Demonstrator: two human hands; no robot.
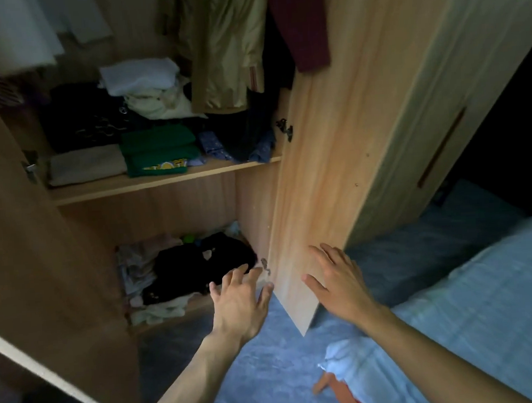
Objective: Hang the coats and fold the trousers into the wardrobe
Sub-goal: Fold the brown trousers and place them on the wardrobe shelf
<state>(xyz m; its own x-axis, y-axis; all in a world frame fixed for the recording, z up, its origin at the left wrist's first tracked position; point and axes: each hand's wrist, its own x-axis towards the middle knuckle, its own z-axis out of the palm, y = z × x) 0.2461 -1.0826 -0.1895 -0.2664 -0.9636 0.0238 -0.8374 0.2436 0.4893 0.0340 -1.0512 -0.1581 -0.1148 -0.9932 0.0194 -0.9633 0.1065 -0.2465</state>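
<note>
Left hand [243,300] and right hand [336,281] spread empty at 6 o'clock, coats [222,47] hanging at 12 o'clock, folded clothes [157,152] shelved at 10 o'clock: the task looks nearly finished.

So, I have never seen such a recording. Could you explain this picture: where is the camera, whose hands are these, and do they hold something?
There is no machine here. A person wears one camera on the head, which looks forward and down, so the two bare arms are that person's own. The left hand and the right hand are both open and hold nothing. They are at the lower end of the open wardrobe door; whether they touch it is unclear. Inside, coats hang above a shelf of folded clothes. Below lies a loose heap. A bed is on the right.
</note>
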